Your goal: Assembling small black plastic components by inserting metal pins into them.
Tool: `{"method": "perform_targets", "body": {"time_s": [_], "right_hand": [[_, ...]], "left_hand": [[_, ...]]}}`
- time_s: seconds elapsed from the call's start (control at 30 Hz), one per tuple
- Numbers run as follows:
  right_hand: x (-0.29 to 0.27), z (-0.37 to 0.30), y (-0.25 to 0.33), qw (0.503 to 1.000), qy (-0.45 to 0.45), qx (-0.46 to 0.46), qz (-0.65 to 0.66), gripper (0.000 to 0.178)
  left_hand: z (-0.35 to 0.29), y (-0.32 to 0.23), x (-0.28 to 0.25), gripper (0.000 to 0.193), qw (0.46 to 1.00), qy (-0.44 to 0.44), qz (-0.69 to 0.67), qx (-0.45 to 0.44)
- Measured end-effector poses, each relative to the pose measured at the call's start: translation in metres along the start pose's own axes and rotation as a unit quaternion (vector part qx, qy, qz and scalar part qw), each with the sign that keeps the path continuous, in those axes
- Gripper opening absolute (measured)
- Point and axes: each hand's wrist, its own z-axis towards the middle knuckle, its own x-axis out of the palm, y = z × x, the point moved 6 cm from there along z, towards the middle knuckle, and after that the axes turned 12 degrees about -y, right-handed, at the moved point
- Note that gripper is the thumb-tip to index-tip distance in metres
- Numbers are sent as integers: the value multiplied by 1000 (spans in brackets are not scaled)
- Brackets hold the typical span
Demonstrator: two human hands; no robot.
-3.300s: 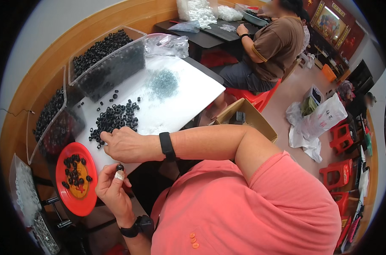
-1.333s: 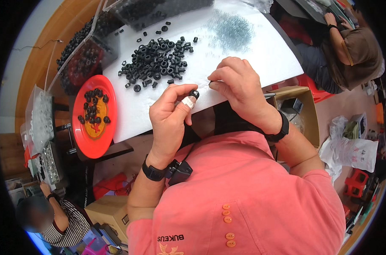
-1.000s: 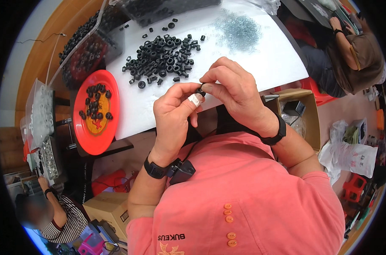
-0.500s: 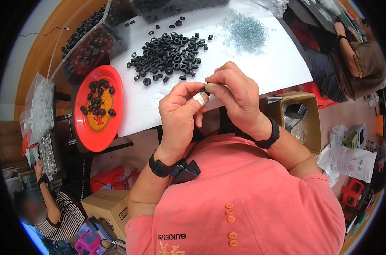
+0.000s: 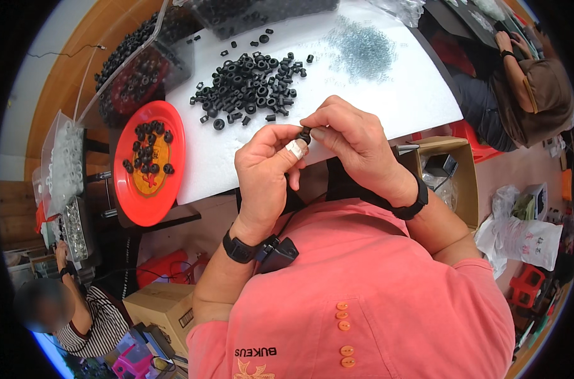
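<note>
A small black plastic part is pinched between my two hands above the table's front edge. My left hand grips it from below with thumb and forefinger; white tape wraps the thumb. At its upper end are the thumb and forefinger of my right hand, closed on the same part. Beyond my hands lies a heap of loose black plastic parts. To the left, a red oval plate carries several round black pieces.
Fine, clear bluish pieces, perhaps springs, lie spread on the white tabletop. Clear bins of black parts stand at the far left. An open cardboard box is by my right arm. Co-workers sit at the right and lower left.
My right fingertips have drawn slightly up and left, so more of the black part shows between my hands. My left hand has hardly moved.
</note>
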Motion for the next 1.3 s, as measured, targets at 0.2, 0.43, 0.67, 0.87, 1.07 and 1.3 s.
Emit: {"method": "perform_targets", "body": {"time_s": [0.2,0.43,0.67,0.87,1.07,1.3], "right_hand": [[0,5,18,978,8,-143,-154,13],[6,-1,-5,999,2,31,17,24],[5,-5,15,977,-29,-170,-126,29],[12,-10,23,984,-43,-137,-102,30],[9,-11,13,975,-97,-137,-143,30],[9,-3,12,985,-31,-144,-87,33]], "left_hand": [[-2,2,2,15,1000,5,22,11],[-2,3,0,16,1000,-3,8,6],[-1,0,2,14,1000,9,-5,-3],[0,-1,0,17,1000,20,-13,-16],[-8,-11,5,17,998,25,13,-53],[-5,-2,2,16,997,64,40,-31]]}}
